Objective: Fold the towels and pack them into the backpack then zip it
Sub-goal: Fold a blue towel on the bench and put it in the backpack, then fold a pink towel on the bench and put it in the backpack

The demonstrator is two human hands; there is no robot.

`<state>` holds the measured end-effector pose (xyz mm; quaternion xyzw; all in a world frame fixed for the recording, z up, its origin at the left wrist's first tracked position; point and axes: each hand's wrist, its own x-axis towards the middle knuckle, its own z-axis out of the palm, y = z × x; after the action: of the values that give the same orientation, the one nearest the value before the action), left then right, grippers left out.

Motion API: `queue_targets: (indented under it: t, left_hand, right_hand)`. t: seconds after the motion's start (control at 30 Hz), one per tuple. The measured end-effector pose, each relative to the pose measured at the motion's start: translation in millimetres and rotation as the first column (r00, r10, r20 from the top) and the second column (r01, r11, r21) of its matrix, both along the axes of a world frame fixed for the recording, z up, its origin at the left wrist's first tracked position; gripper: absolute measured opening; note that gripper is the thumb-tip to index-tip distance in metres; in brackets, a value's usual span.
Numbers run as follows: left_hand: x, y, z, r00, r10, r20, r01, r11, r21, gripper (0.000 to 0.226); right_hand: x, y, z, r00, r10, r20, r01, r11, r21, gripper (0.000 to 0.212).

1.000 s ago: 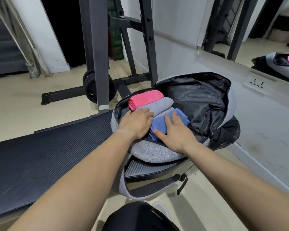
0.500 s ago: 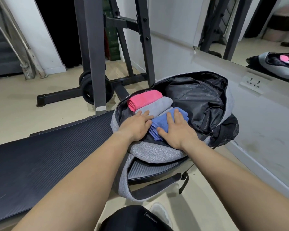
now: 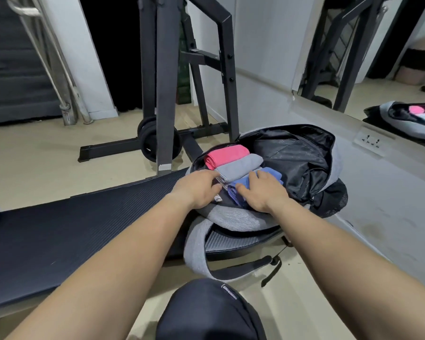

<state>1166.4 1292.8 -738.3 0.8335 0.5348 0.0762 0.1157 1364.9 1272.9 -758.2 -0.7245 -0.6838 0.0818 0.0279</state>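
Left hand (image 3: 197,190) has slid back to the near end of the gray towel (image 3: 241,165), grip unclear; right hand (image 3: 261,193) presses flat fingers (image 3: 261,177) on blue towel (image 3: 233,196) in backpack (image 3: 233,217).

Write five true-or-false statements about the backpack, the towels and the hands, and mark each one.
1. The backpack is open. True.
2. It holds a pink towel, a grey towel and a blue towel, side by side. True.
3. The pink towel lies nearest the person. False: the blue towel is nearest and the pink towel is farthest.
4. The right hand rests on the blue towel. True.
5. The left hand lifts the pink towel. False: it touches the grey towel's near end, and nothing touches the pink towel.
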Motion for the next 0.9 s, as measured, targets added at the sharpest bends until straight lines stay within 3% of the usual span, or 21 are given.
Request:
queue_targets:
  t: [0.2, 0.53, 0.67, 0.9]
  left_hand:
    - [-82.2, -35.9, 24.9, 0.987, 0.161, -0.016, -0.160, 0.986, 0.040, 0.044]
    - [-262.7, -117.9, 24.7, 0.896, 0.439, -0.067, -0.435, 0.898, 0.062, 0.049]
    - [-345.4, -148.9, 11.4, 0.816, 0.577, -0.036, -0.572, 0.816, 0.087, 0.048]
    - [-462.3, -191.2, -22.8, 0.592, 0.806, 0.009, -0.799, 0.585, 0.141, 0.047]
  right_hand:
    - [-68.5, -16.3, 30.5, 0.991, 0.135, -0.011, -0.135, 0.991, 0.007, 0.054]
    - [-267.2, -34.7, 48.7, 0.894, 0.447, -0.026, -0.447, 0.895, 0.002, 0.056]
    - [-351.7, -45.9, 35.4, 0.816, 0.576, -0.050, -0.577, 0.817, -0.015, 0.059]
    - [-487.3, -50.5, 2.6, 0.645, 0.761, -0.065, -0.764, 0.645, -0.030, 0.058]
